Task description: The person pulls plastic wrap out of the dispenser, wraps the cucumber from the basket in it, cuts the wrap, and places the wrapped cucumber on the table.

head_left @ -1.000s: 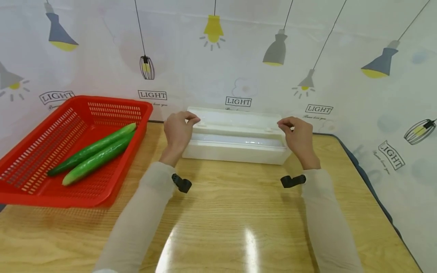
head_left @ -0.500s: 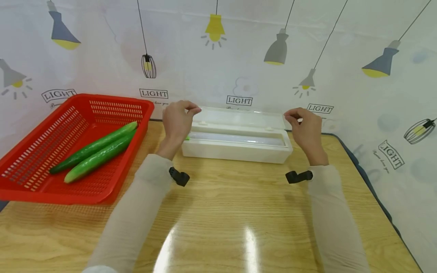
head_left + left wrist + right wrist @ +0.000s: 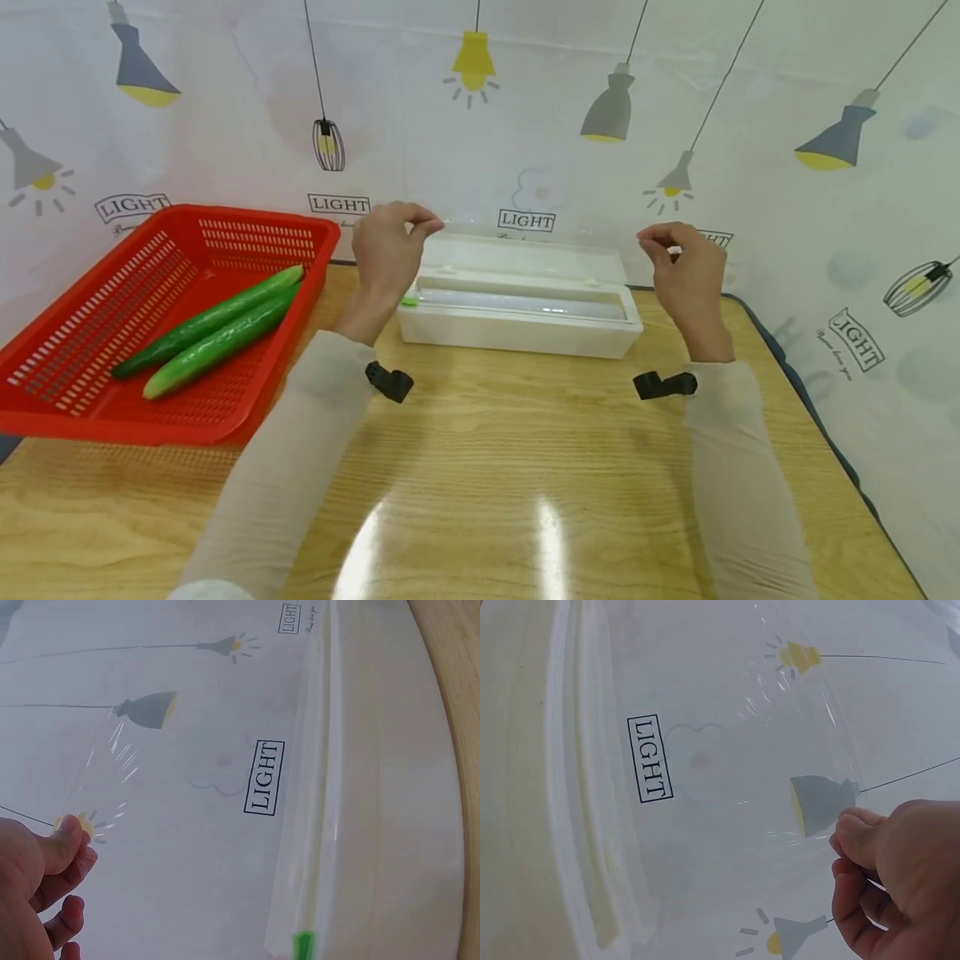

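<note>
A thin clear film stretches between the two hands, up over the white box. The left hand pinches one end, thumb to finger — the right hand pinches the other. The box's lid is tipped back, and a shiny roll lies inside. Off to the left, a red basket holds two green cucumbers — side by side.
</note>
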`<state>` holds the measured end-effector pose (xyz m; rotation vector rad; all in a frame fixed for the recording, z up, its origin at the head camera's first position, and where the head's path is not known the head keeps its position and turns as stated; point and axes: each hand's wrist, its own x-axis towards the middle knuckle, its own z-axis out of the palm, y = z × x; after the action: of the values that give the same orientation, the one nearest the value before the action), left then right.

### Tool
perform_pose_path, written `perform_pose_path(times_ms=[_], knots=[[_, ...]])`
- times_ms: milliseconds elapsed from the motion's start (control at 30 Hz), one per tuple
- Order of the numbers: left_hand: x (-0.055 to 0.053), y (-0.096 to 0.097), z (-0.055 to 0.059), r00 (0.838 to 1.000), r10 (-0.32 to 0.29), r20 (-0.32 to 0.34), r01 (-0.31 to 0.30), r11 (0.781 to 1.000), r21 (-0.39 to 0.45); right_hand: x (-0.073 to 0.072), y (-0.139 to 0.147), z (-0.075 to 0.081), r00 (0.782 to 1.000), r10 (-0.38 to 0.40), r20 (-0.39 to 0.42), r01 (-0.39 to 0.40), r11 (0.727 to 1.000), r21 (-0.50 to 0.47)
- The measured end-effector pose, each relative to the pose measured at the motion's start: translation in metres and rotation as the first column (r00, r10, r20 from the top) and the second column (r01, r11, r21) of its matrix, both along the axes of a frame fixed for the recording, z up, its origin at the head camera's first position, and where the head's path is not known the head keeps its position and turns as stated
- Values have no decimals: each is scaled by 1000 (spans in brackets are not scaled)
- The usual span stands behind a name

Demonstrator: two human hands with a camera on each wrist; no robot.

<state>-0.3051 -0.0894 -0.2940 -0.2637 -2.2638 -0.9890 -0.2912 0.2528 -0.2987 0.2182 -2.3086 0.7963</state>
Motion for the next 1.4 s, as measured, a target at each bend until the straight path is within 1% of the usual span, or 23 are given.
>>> perform_pose_path(times_ms=[233, 500, 767, 900, 1100, 1233, 1400], knots=[[2, -1, 11, 999, 0, -37, 0, 1000, -13, 3, -1, 10, 997, -4, -73, 5, 1000, 2], [7, 0, 24, 995, -9, -96, 9, 1000, -1, 9, -1, 22, 990, -9, -139, 11, 1000, 11], [10, -1, 35, 989, -7, -147, 8, 1000, 6, 16, -5, 36, 977, -4, -212, 5, 1000, 8], [14, -2, 43, 985, -10, -174, 11, 1000, 8, 17, -6, 41, 968, -20, -248, 21, 1000, 4], [17, -1, 53, 975, -19, -219, 18, 1000, -5, 22, -6, 51, 963, -43, -264, 43, 999, -5], [21, -2, 61, 972, -18, -234, 15, 1000, -12, 23, -6, 57, 956, -54, -287, 50, 999, -20], [26, -3, 69, 969, -11, -245, 10, 1000, -6, 25, -7, 63, 941, -54, -333, 53, 999, -13]])
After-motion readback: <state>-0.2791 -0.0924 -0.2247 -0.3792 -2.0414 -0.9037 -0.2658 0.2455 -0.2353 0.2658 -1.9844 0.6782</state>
